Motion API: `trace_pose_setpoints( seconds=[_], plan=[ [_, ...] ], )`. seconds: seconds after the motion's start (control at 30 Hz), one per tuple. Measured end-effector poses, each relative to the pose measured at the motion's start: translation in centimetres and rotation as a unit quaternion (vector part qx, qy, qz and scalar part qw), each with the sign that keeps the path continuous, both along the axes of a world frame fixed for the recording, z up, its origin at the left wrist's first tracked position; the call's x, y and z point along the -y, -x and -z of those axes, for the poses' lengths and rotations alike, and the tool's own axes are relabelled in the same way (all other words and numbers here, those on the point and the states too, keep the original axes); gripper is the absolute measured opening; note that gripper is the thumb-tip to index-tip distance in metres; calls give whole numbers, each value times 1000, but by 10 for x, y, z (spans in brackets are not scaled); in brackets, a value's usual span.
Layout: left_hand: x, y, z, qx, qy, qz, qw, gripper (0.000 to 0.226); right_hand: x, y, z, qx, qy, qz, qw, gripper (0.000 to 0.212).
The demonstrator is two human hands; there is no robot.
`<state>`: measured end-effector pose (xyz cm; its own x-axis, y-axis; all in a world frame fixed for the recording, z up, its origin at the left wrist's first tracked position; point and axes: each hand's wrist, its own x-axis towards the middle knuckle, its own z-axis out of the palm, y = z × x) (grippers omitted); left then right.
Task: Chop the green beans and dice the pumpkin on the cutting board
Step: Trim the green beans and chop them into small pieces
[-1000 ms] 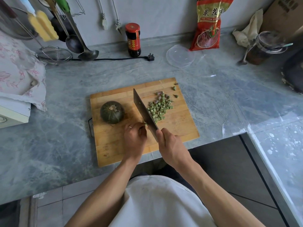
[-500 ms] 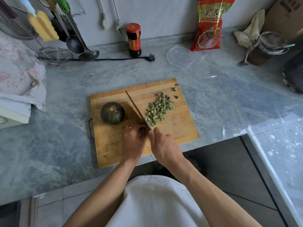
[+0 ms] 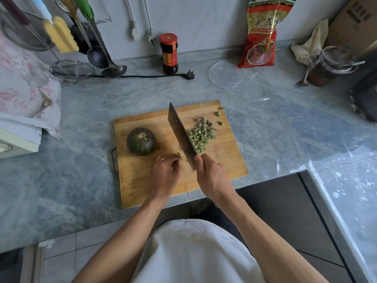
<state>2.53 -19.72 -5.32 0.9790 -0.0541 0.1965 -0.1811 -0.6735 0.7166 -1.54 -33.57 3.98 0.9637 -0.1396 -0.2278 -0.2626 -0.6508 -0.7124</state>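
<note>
Item: cutting board, wooden, on grey marble tabletop, near the front edge

Item: cleaver, handle gripped by the right hand, fingers wrapped round it; blade raised and tilted, its long axis running from the hand away towards the far-left of the board

Item: green bean stub, a short remainder, pinched at the tips of the left hand; fingers curled and bunched, ring on one finger; the stub lies just left of the heel of the blade, nearly touching, its length too short to read an axis

Item: chopped bean pieces, loose heap just right of the blade, a few strays towards the far right corner of the board

Item: pumpkin, small, dark green, whole, stem up, on the left half of the board, just beyond the left hand, which is the nearer hand to it

Judgement: beans almost done, pumpkin untouched; the next cut turns on the narrow gap between blade and left fingertips

Background: sauce bottle, red packet, clear lid, ladles
</note>
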Motion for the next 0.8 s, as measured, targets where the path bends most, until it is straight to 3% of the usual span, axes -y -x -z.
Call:
trace_pose_setpoints(
  seconds=[0.17, 0.5, 0.8],
  plan=[
    [-6, 2, 4, -20, 41, -11, 999, 14, -3, 12, 2, -9, -6, -1, 1000, 44],
    [-7, -5, 9, -27, -32, -11, 999, 14, -7, 19, 8, -23, -4, -14, 1000, 43],
    [-7, -5, 3, -18, -19, 15, 1000, 13, -17, 18, 8, -6, 10, -28, 1000, 35]
  ],
)
